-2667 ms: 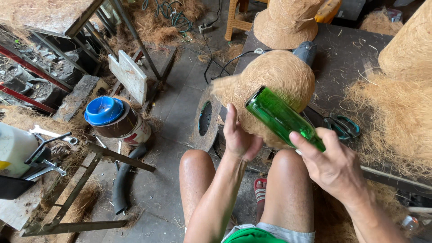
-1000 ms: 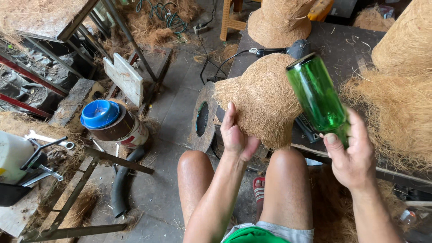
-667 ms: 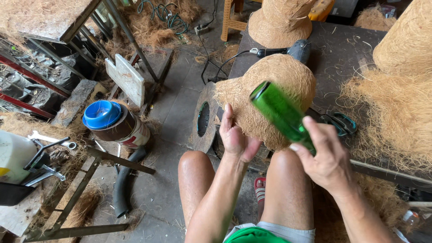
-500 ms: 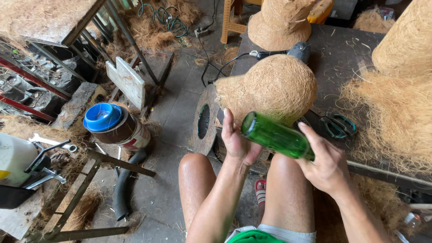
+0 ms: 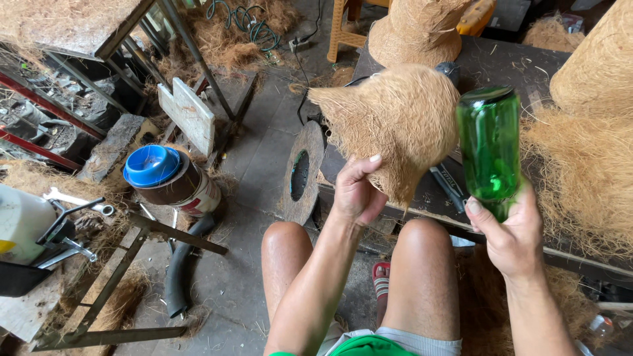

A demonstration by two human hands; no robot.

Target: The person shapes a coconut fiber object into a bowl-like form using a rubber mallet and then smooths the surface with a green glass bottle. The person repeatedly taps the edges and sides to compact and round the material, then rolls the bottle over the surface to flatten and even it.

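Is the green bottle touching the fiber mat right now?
Cannot tell. In the head view the green bottle and the fiber mat meet edge to edge, with no plain gap or contact.

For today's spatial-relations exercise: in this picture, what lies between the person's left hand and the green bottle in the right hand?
In the head view, the fibre mat gripped by the left hand hangs between it and the green bottle, which the right hand holds upside down.

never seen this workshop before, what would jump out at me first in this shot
The bright green glass bottle stands out first, held bottom up by its neck in the right hand, right of centre. Beside it, the left hand grips a shaggy dome of brown coconut fibre by its lower edge, above the person's bare knees. On the floor to the left, a tin with a blue lid is the other spot of colour.
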